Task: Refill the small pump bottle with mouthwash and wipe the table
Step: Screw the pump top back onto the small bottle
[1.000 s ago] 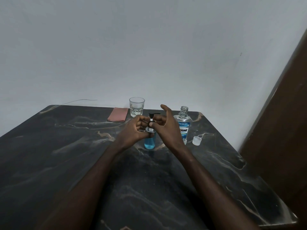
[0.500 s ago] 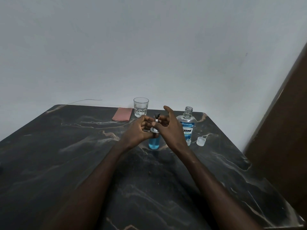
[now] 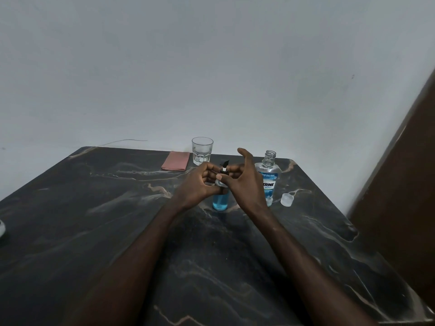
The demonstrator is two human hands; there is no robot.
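Observation:
The small pump bottle [image 3: 220, 201] stands on the dark marble table [image 3: 98, 231], holding blue liquid. Its black pump head [image 3: 224, 165] sits on top. My left hand [image 3: 197, 187] wraps the bottle's neck from the left. My right hand [image 3: 243, 184] pinches the collar below the pump head, forefinger raised. Just right of it stands the clear mouthwash bottle [image 3: 268, 177], uncapped, with only a little liquid at the bottom. Its clear cap [image 3: 287, 199] lies on the table to the right. A folded pink cloth [image 3: 176, 160] lies at the far edge.
An empty drinking glass [image 3: 202, 151] stands beside the cloth near the wall. A brown wooden panel [image 3: 400, 184] rises along the table's right side. A thin wire [image 3: 122, 141] curls at the back left. A white object [image 3: 2, 228] peeks in at the left edge.
Both hands have stayed around the pump bottle's top while the fingers shifted on the collar and the pump spout turned. The view drifted slightly.

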